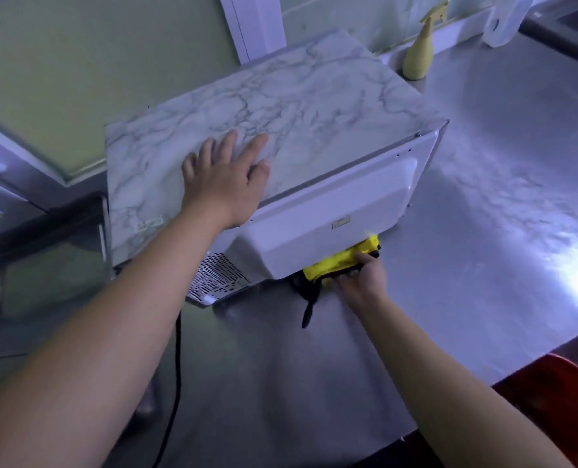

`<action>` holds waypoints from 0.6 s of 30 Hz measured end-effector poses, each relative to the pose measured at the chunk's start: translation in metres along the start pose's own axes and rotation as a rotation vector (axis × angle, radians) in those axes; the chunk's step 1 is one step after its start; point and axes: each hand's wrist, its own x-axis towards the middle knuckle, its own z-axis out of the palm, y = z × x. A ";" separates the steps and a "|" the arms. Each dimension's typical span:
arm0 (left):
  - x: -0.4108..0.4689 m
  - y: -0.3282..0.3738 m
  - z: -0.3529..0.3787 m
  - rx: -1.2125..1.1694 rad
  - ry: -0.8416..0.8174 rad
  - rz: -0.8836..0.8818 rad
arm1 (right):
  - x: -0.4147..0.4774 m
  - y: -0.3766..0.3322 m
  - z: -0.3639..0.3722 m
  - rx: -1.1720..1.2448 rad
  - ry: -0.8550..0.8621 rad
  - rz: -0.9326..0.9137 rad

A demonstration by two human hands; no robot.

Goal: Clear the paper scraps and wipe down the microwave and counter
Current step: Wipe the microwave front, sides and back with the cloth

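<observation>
The microwave (334,211) stands on the steel counter (483,204) with its white back panel turned toward me and its top covered in marble-pattern film. My left hand (225,177) lies flat on that top near the rear edge, fingers straight and spread. My right hand (361,275) grips a folded yellow cloth (345,260) and holds it against the lower edge of the back panel, just above the counter. Part of the cloth is hidden under the panel's bulge.
A black power cord (176,383) runs from the microwave's rear down over the counter's front. A yellow spray bottle (419,55) stands by the wall behind the microwave. A white board (503,21) leans at the far right. A red object (557,400) sits below the counter's edge.
</observation>
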 end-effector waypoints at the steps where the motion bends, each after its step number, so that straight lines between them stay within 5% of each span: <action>1: 0.000 0.000 0.001 -0.003 0.004 -0.001 | -0.005 0.025 0.004 -0.010 -0.024 0.017; 9: 0.002 0.000 0.004 -0.036 0.019 0.003 | -0.044 0.171 0.035 -0.034 -0.095 0.206; 18: -0.002 -0.002 0.001 -0.094 -0.020 0.037 | -0.091 0.113 -0.023 -0.367 -0.204 0.227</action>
